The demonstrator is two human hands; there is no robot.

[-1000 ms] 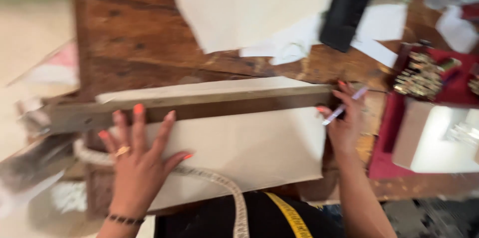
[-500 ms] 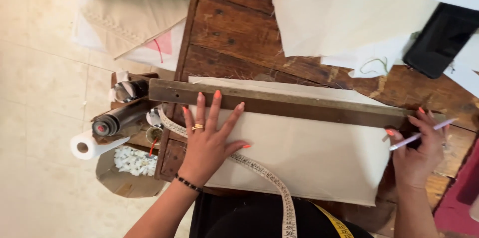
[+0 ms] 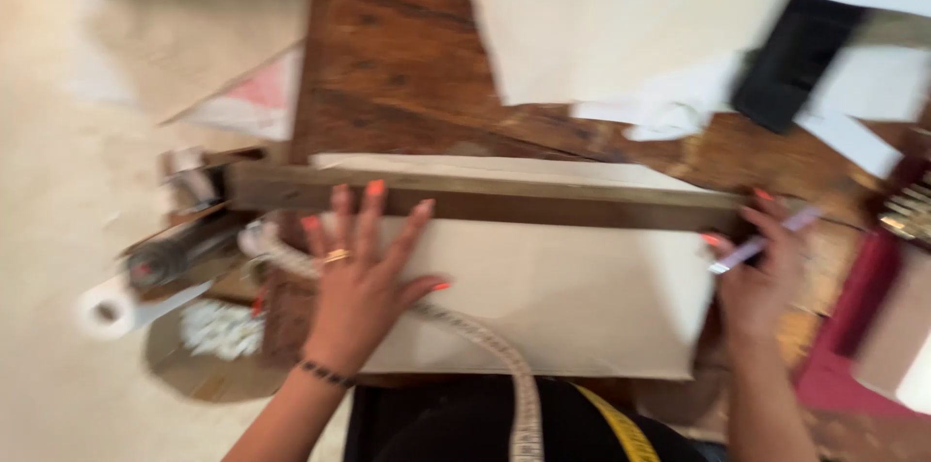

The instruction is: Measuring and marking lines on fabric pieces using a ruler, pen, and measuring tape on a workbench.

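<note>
— At the near edge of the bench (image 3: 407, 74), what is each hand doing?

— Her left hand (image 3: 364, 278) lies flat, fingers spread, grip released, pressing on the long wooden straightedge (image 3: 504, 198) and the cream sheet (image 3: 543, 297) under it. The right hand (image 3: 761, 273) is clenched around a pale marking pen (image 3: 761, 241) at the straightedge's right end.

— And the sheet itself?

— It lies across the front of the bench, its top margin under the straightedge and its lower edge close to the person's body. A measuring tape (image 3: 485, 341) trails over it from the left hand down toward the lap.

— What could go wrong?

— I'd judge the straightedge is the weak point. Only one palm pins it, well to the left, so pen pressure at the far right could swing that end and give a crooked line. The sheet could creep too, since the tape lying across it might drag it if it gets tugged. The view is blurred, so I can't tell whether the pen tip touches the sheet.

— The surface and the room?

— Dark, worn wood, scuffed and uneven. More pale sheets (image 3: 611, 26) and a black object (image 3: 790, 60) crowd the back. Left of the bench, a light floor (image 3: 58, 181) holds a white roll (image 3: 105, 307), scraps and some tools too blurred to name. Something red (image 3: 849, 326) sits at the right.
</note>
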